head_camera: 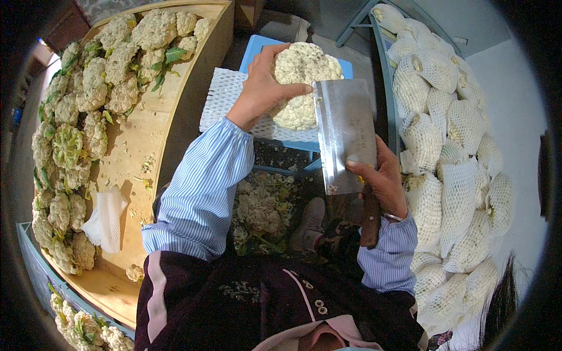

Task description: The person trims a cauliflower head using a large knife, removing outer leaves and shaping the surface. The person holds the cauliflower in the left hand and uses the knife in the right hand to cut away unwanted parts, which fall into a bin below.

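My left hand (262, 90) is spread over the near left side of a cauliflower head (301, 66), its fingers on the left edge and its thumb reaching across the front. The cauliflower rests on a white foam net sleeve (224, 94) over a blue plastic stool (347, 68). In my right hand (383, 177) is a cleaver (347, 131) with a wide metal blade and a wooden handle that points down. The blade stands beside the cauliflower, overlapping its right side in view; whether it touches is unclear.
Left is a wooden bin (153, 127) with many cauliflowers (94, 83) and a foam net (107, 219). Net-wrapped cauliflowers (426, 140) are piled on the right. Trimmings (261, 210) lie low between the stool and me, near a shoe (308, 223). More cauliflowers (83, 327) sit at lower left.
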### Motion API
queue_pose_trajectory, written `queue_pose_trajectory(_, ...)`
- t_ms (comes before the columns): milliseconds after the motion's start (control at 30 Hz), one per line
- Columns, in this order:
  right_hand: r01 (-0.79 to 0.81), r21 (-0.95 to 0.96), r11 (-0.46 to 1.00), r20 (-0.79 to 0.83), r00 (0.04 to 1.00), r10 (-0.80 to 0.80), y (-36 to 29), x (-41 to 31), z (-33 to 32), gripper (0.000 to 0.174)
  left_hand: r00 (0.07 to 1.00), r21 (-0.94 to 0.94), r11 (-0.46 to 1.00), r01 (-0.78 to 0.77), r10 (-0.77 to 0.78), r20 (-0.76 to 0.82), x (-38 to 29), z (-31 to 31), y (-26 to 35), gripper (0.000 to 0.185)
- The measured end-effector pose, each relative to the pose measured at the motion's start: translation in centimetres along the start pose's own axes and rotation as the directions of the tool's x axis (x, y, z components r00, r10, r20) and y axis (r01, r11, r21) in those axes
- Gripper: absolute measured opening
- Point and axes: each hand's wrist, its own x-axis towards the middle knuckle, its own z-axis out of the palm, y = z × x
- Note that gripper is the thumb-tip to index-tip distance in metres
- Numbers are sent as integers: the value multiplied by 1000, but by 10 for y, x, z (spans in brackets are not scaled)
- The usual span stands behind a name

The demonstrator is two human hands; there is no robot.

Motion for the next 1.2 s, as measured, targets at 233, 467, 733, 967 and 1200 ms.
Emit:
queue_pose_trajectory(233,-33,-31,999,9,999,33,-7,2,-2,63,1000,-56,998,3,-3,-4,1,1,-2,82)
queue_pose_trajectory(467,12,53,999,-49,999,-10,-15,-3,-4,60,995,55,998,25,-19,-95,3,6,-1,73)
queue_pose_trajectory(733,22,-114,993,-73,997,-30,-17,-7,0,56,990,104,994,-24,39,-138,10,8,-5,73)
queue_pose_trajectory(967,-8,-71,997,-82,997,2,-23,-8,10,57,980,181,979,-90,119,-158,6,8,-4,68)
queue_pose_trajectory(1200,-105,-85,991,-70,993,99,-33,-7,16,52,980,156,982,-110,133,-149,5,7,-4,68)
